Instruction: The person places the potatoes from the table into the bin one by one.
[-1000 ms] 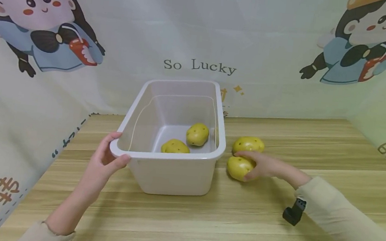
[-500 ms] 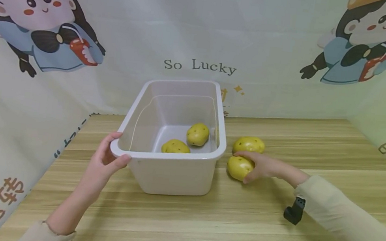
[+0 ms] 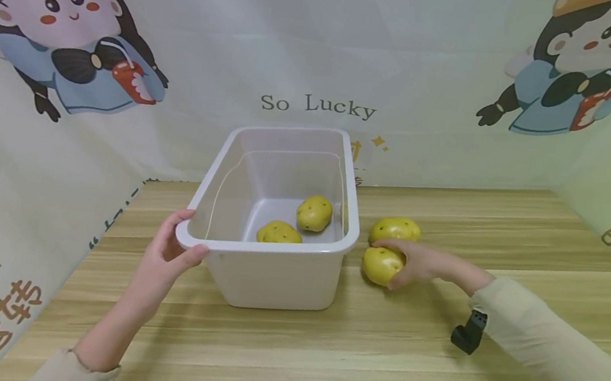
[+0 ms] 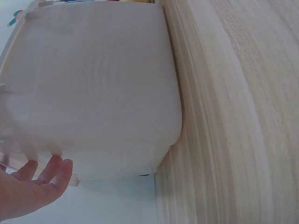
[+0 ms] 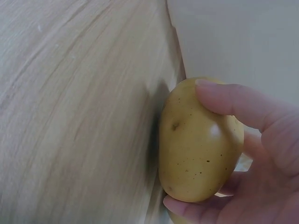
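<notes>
Behind the bin hangs a pale cloth backdrop point(image 3: 322, 48), printed with cartoon figures and the words "So Lucky"; below it lies a wood-grain table point(image 3: 286, 358) with fine light and brown streaks.

To the right of the bin, the right hand point(image 3: 416, 265) grips a smooth yellow oval potato point(image 3: 382, 266), thumb on one side and fingers on the other; whether the potato touches the table is hard to tell. Its skin shows small dark pits and, in the right wrist view, a glossy highlight. Just behind it, also right of the bin, is a second yellow oval potato point(image 3: 396, 228), partly hidden by the fingers. The bin's right wall stands between this pair and its interior.

The off-white, plastic-looking rectangular bin point(image 3: 278, 282) has rounded corners, a thick rolled rim and sides that taper toward the base. On its floor are two yellow dimpled potatoes point(image 3: 315, 213), one toward the right wall, the other nearer the front and partly covered by the rim.

At the bin's near-left corner, the left hand point(image 3: 168, 256) clasps the rim between thumb and fingers. Right of the bin, a small black device point(image 3: 469, 332) sits under the cream fabric sleeve point(image 3: 543, 343).
</notes>
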